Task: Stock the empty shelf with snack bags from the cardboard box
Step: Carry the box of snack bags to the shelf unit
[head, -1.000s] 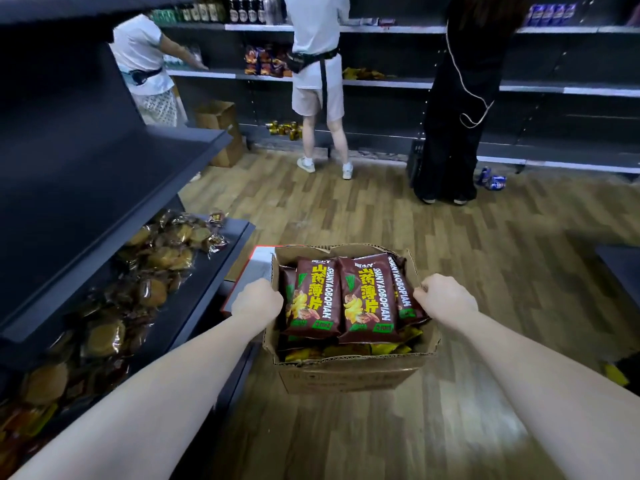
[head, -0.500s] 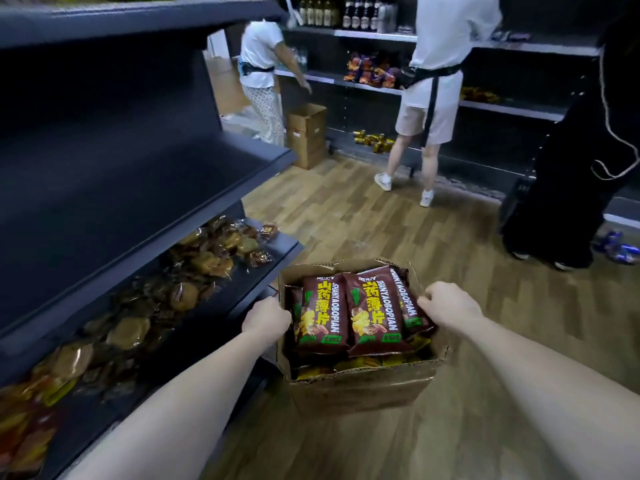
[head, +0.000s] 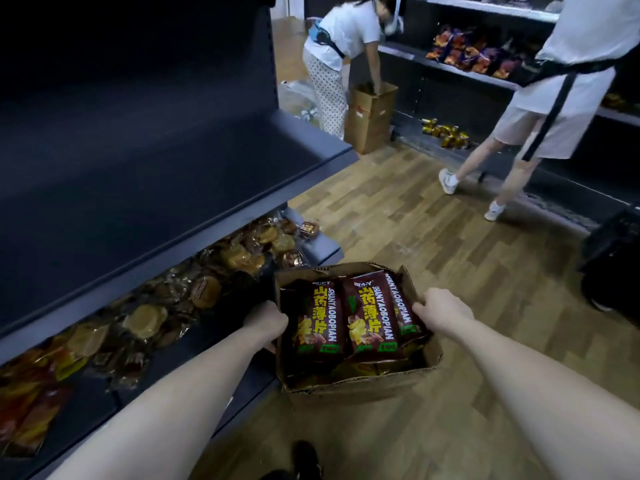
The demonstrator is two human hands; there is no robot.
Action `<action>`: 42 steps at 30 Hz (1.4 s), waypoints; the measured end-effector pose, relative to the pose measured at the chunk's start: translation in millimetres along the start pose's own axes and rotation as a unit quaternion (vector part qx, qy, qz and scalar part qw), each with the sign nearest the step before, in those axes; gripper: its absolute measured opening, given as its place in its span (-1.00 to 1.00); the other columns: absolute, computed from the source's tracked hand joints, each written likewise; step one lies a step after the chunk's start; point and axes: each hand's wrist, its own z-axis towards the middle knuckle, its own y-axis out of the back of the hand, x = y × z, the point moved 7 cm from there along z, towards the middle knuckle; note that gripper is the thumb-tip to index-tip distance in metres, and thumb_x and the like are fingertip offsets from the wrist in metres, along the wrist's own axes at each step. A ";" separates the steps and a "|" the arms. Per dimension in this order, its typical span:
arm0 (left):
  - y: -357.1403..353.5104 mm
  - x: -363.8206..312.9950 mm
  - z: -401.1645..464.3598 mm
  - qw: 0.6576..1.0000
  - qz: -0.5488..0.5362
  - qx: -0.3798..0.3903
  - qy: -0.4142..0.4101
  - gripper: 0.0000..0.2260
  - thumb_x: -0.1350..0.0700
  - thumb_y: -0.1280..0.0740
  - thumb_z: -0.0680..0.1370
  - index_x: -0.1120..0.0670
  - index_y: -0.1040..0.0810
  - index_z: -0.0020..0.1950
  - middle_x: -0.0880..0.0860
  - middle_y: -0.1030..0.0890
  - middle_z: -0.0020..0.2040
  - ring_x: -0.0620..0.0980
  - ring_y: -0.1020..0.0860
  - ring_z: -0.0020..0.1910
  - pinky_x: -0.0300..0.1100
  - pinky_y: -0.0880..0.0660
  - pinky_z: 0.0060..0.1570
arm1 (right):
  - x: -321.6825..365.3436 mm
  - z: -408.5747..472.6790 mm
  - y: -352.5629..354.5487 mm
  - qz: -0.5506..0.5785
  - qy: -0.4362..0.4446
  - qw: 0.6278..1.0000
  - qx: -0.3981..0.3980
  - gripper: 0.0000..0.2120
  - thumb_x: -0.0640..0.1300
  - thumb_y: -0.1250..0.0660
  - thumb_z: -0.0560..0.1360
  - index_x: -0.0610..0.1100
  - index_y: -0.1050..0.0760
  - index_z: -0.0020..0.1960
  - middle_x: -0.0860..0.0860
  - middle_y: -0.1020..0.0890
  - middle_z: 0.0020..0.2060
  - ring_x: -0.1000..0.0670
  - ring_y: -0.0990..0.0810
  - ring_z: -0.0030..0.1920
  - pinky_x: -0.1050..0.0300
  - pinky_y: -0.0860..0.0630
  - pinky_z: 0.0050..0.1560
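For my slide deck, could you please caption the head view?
Both hands grip a cardboard box of snack bags beside the empty shelf.

— What does the cardboard box [head: 360, 386] look like?

— Brown, open-topped, flaps up, its near wall creased. It is held off the wooden floor, just beside the front edge of the lower shelf.

— And inside it?

— Dark red snack bags [head: 346, 323] with yellow characters and "SHANYAOBOPIAN" in print. Three lie flat on top, side by side, lengthwise toward the far wall; yellow packaging shows beneath them.

— The empty shelf [head: 145, 174]?

— A dark bare board to the left of the box and higher, its grey front edge running diagonally.
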 end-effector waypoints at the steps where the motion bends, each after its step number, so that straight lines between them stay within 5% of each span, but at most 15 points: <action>1: 0.3 1.3 6.6 1.000 -0.007 0.004 0.011 -0.89 0.25 -0.16 0.56 0.23 -0.46 -0.01 0.13 -0.51 -0.26 0.23 -0.62 -0.15 -0.03 -0.60 -0.36 | 5.1 9.4 -1.8 -0.002 0.003 1.000 0.007 -0.77 0.04 -0.16 0.53 -0.08 -0.51 -0.06 0.00 -0.61 -0.15 -0.07 -0.60 -0.12 0.04 -0.57 -0.07; 5: 3.5 7.7 26.5 0.998 -0.021 -0.004 0.051 -0.93 0.21 -0.16 0.59 0.18 -0.37 -0.07 0.10 -0.44 -0.30 0.13 -0.53 -0.38 -0.05 -0.58 -0.42 | 24.7 40.6 -4.8 -0.032 0.021 0.999 0.027 -0.76 0.04 -0.16 0.54 -0.09 -0.50 -0.04 -0.03 -0.61 -0.10 -0.09 -0.61 -0.09 0.01 -0.58 -0.05; 10: -3.3 18.6 52.7 0.995 -0.069 0.013 0.076 -0.82 0.13 -0.11 0.61 0.20 -0.43 -0.04 0.13 -0.56 -0.24 0.16 -0.62 -0.30 -0.01 -0.62 -0.33 | 48.8 85.7 -9.3 -0.059 0.059 0.995 0.048 -0.75 0.02 -0.17 0.55 -0.11 -0.47 -0.18 -0.02 -0.59 -0.22 -0.06 -0.60 -0.20 0.06 -0.58 -0.11; 16: -12.4 14.2 62.3 0.990 -0.074 0.009 0.116 -0.72 0.06 -0.08 0.64 0.21 -0.48 0.11 0.12 -0.58 -0.31 0.00 -0.56 -0.54 -0.22 -0.47 -0.60 | 68.6 141.5 -22.3 -0.111 0.124 0.980 0.109 -0.78 -0.01 -0.17 0.51 -0.11 -0.46 -0.20 -0.02 -0.57 -0.22 -0.08 -0.58 -0.16 0.10 -0.53 -0.16; 20: -21.9 5.3 65.6 0.983 -0.085 -0.018 0.162 -0.81 0.17 -0.06 0.63 0.18 -0.42 -0.06 0.19 -0.61 -0.27 0.02 -0.58 -0.45 -0.16 -0.51 -0.46 | 77.4 174.9 -25.7 -0.119 0.176 0.968 0.135 -0.79 -0.04 -0.17 0.50 -0.12 -0.47 -0.21 -0.04 -0.59 -0.23 -0.11 -0.59 -0.18 0.11 -0.50 -0.20; 24: -36.8 -2.7 72.4 0.972 -0.132 -0.048 0.189 -0.69 0.15 -0.05 0.64 0.23 -0.52 -0.12 0.14 -0.55 -0.46 0.01 -0.55 -0.55 -0.15 -0.56 -0.46 | 84.3 206.1 -26.2 -0.128 0.209 0.959 0.144 -0.79 -0.01 -0.17 0.48 -0.12 -0.48 -0.15 -0.10 -0.63 -0.10 -0.16 -0.60 -0.08 0.04 -0.54 -0.10; 28: -51.5 -7.3 74.0 0.965 -0.131 -0.078 0.211 -0.70 0.13 -0.05 0.63 0.15 -0.48 0.25 0.15 -0.63 -0.29 0.08 -0.61 -0.43 -0.10 -0.61 -0.37 | 90.5 228.9 -25.6 -0.148 0.231 0.951 0.142 -0.77 0.02 -0.18 0.52 -0.12 -0.50 -0.08 -0.10 -0.60 -0.05 -0.17 -0.59 -0.01 0.09 -0.45 -0.12; 32: -58.5 -10.7 78.2 0.958 -0.114 -0.130 0.230 -0.71 0.11 -0.07 0.60 0.09 -0.45 0.26 0.14 -0.63 -0.13 0.12 -0.62 -0.29 0.03 -0.62 -0.18 | 95.9 246.6 -30.8 -0.161 0.250 0.945 0.138 -0.74 0.03 -0.17 0.53 -0.13 -0.52 -0.02 -0.11 -0.60 -0.03 -0.17 -0.59 0.00 0.10 -0.44 -0.12; 37: -64.0 -13.0 87.3 0.951 -0.105 -0.138 0.258 -0.68 0.13 -0.11 0.59 0.10 -0.40 0.33 0.20 -0.56 0.10 0.23 -0.57 0.01 0.03 -0.56 -0.01 | 102.3 262.6 -37.9 -0.163 0.284 0.932 0.156 -0.77 -0.02 -0.16 0.52 -0.14 -0.41 -0.22 -0.14 -0.61 -0.11 -0.16 -0.50 -0.20 0.10 -0.41 -0.19; 42: -64.4 -9.4 106.2 0.948 -0.105 -0.147 0.260 -0.68 0.18 -0.15 0.57 0.15 -0.40 0.32 0.23 -0.54 0.10 0.24 -0.53 0.06 -0.06 -0.43 -0.10 | 107.2 275.3 -39.4 -0.160 0.282 0.935 0.143 -0.78 -0.03 -0.16 0.51 -0.12 -0.40 -0.24 -0.10 -0.52 -0.21 -0.17 -0.49 -0.19 0.09 -0.40 -0.18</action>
